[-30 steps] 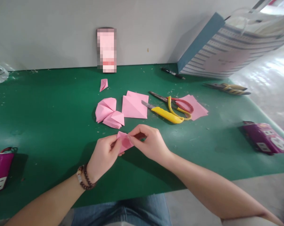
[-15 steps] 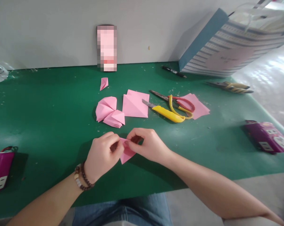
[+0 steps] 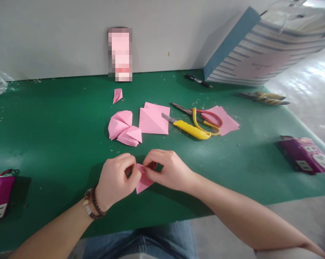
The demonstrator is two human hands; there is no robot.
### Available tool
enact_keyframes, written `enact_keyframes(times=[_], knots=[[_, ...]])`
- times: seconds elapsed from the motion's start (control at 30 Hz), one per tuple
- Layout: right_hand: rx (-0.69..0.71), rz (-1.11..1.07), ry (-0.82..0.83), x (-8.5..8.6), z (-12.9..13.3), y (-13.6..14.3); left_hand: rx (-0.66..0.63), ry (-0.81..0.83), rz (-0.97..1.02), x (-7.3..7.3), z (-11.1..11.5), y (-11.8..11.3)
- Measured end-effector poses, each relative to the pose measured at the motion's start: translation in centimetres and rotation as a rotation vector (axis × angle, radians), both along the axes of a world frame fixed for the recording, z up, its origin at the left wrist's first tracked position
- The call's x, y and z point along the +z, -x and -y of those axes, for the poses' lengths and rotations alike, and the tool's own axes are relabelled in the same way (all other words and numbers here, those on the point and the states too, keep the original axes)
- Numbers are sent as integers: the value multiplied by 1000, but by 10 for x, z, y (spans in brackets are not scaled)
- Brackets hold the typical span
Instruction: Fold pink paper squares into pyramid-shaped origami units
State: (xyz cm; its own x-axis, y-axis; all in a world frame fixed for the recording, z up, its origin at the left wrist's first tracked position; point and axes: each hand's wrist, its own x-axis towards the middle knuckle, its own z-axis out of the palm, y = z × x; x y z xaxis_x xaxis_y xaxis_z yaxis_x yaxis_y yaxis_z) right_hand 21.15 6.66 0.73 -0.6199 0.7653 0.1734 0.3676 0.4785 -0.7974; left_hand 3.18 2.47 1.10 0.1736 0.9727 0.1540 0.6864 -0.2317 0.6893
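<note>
Between my two hands is a small pink paper piece (image 3: 143, 182), its lower corner pointing toward me. My left hand (image 3: 120, 180), with beaded bracelets at the wrist, pinches its upper left edge. My right hand (image 3: 168, 169) pinches it at the upper right, fingertips almost touching the left ones. The fingers partly cover the paper. Just beyond lie folded pink pieces (image 3: 121, 124) fanned together, and pink square sheets (image 3: 154, 120) with crease lines. A small folded pink piece (image 3: 118, 95) lies farther back.
Right of the squares lie a yellow cutter (image 3: 192, 129), scissors (image 3: 207, 117) and more pink paper (image 3: 228, 122). Behind are a pen (image 3: 197, 81), pliers (image 3: 262, 97), a striped bag (image 3: 246, 54) and a phone (image 3: 121, 54). Purple packs (image 3: 309, 154) flank the green table (image 3: 57, 126).
The paper and my fingertips have shifted slightly toward me. Both hands keep their pinch. The whole view has moved a little.
</note>
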Motion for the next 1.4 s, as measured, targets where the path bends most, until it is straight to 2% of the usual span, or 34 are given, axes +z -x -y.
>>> enact_keyframes(times=[0.23, 0.43, 0.5, 0.57, 0.6, 0.7, 0.73, 0.8, 0.87, 0.93, 1.07, 1.13, 1.2, 1.3, 1.33, 1.4], knots=[[37, 25, 143, 6, -2, 0, -23, 89, 68, 3, -1, 0], [5, 21, 104, 5, 0, 1, 41, 111, 127, 5, 0, -3], [-44, -10, 76, 5, -2, 0, 48, 202, 225, 6, 0, -2], [-101, -64, -43, 6, -5, -3, 57, 359, 375, 6, -1, 1], [-128, -91, -153, 7, -6, -4, 78, 432, 451, 6, -1, 2], [-185, -104, -586, 10, -7, -11, 167, 603, 639, 5, -2, 5], [-188, -93, -711, 10, -7, -15, 169, 676, 704, 5, -2, 5], [-145, -55, -872, 11, -6, -21, 87, 883, 886, 5, -3, 5], [-65, -2, -928, 9, -5, -27, -2, 1042, 1082, 6, -3, 4], [-34, 32, -940, 5, -5, -30, -32, 1100, 1221, 7, -2, 5], [-25, -55, -984, 0, -7, -27, 18, 1119, 1271, 3, -4, 6], [21, -80, -929, 1, -8, -24, 66, 1116, 1244, 1, -6, 7], [-37, -143, -731, 3, -9, -20, 101, 1078, 1218, 0, -9, 7], [-271, -362, -185, 5, -11, -13, 82, 958, 1176, -2, -13, 7], [-310, -434, 29, 6, -12, -11, 65, 915, 1155, -3, -13, 7], [-294, -533, 419, 6, -14, -7, 29, 838, 1093, -3, -13, 6]])
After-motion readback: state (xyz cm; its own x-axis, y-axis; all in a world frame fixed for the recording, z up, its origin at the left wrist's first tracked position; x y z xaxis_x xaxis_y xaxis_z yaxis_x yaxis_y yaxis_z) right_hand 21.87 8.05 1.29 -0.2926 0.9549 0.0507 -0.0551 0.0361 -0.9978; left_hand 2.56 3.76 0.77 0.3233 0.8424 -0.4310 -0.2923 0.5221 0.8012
